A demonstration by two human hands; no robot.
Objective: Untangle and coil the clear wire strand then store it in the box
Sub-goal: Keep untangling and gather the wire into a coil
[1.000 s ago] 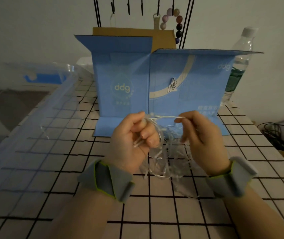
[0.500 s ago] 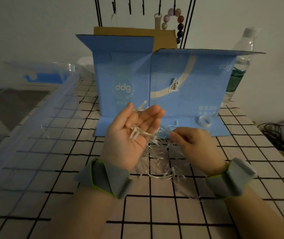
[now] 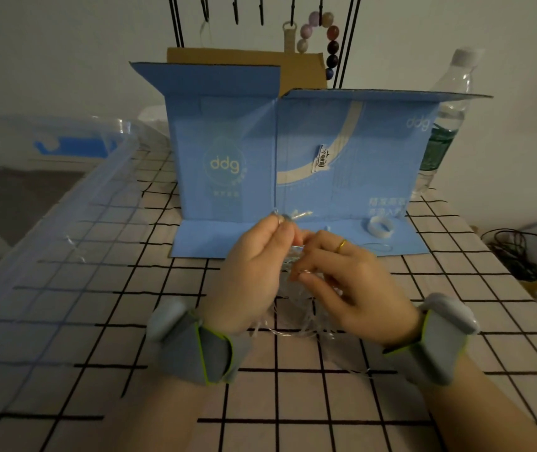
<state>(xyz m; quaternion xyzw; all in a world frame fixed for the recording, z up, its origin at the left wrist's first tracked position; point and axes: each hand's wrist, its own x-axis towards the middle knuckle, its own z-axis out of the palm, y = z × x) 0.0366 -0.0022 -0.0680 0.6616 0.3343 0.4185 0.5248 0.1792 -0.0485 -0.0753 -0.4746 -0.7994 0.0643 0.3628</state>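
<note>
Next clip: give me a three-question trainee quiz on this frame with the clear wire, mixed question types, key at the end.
1. True or false: the clear wire strand already lies coiled inside the clear plastic box.
2. Which hand wears the gold ring? A) left B) right
3. Fill in: the small white ring-shaped roll sits on the flap of the blue ____.

Key:
1. False. The tangle hangs between the left hand and the right hand, above the checked tablecloth.
2. B.
3. Cardboard panel.
</note>
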